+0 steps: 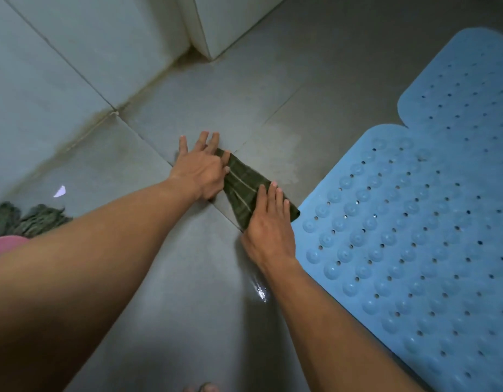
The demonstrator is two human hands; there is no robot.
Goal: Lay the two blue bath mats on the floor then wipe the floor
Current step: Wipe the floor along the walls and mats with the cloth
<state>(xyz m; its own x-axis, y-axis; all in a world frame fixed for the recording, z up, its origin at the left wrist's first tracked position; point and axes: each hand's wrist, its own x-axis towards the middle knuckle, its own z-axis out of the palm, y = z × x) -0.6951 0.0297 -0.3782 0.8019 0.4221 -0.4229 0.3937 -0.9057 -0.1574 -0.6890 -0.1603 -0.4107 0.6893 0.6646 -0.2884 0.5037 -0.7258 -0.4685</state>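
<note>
Two blue bath mats lie flat on the grey tiled floor at the right: the near mat (409,236) with round bumps and holes, and the far mat (465,89) touching its far edge. A dark green striped cloth (242,182) lies on the floor (188,278) just left of the near mat. My left hand (200,168) presses on the cloth's far end with fingers spread. On the cloth's near end, my right hand (268,222) lies flat with its fingers together.
White tiled walls (60,66) meet the floor at the left and back, with a white corner block (230,21) at the top. A green mop head (26,219) and a pink object (7,244) sit at the left edge. Wet patches shine on the floor.
</note>
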